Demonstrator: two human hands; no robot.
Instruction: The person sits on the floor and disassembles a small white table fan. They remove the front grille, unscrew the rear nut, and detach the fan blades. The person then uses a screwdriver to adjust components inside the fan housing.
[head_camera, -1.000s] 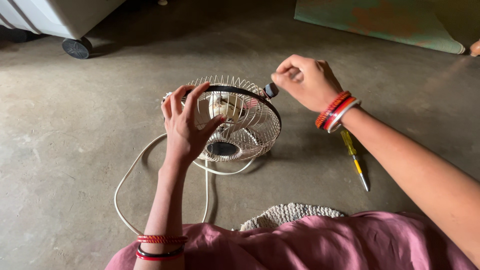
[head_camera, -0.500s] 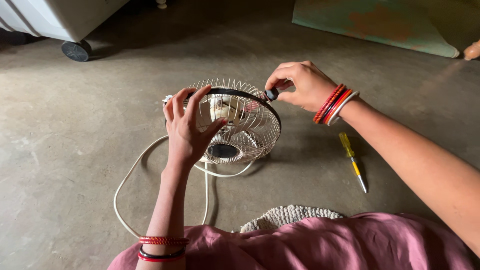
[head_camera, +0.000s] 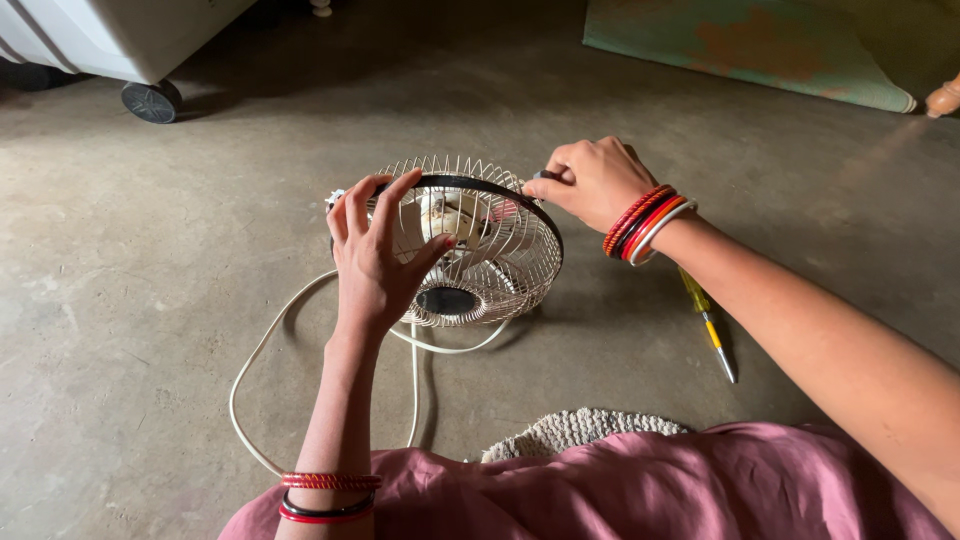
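Small wire-caged fan (head_camera: 480, 240) lies on the concrete floor (head_camera: 150, 300), cage up, white cord (head_camera: 270, 340) looping toward the person. Left hand (head_camera: 375, 255) rests on the cage with its grip apart, fingers spread over the black rim (head_camera: 460, 183); right hand (head_camera: 595, 182) has its grip pinched together on a small dark part at the rim's far edge. A yellow-handled screwdriver (head_camera: 708, 322) lies on the floor just right of the fan.

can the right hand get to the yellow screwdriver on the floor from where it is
Probably yes. The screwdriver lies in the open on the concrete floor, just beneath the right forearm, with nothing covering it. But the right hand is busy pinching something at the fan cage's black rim, so it must let go first.
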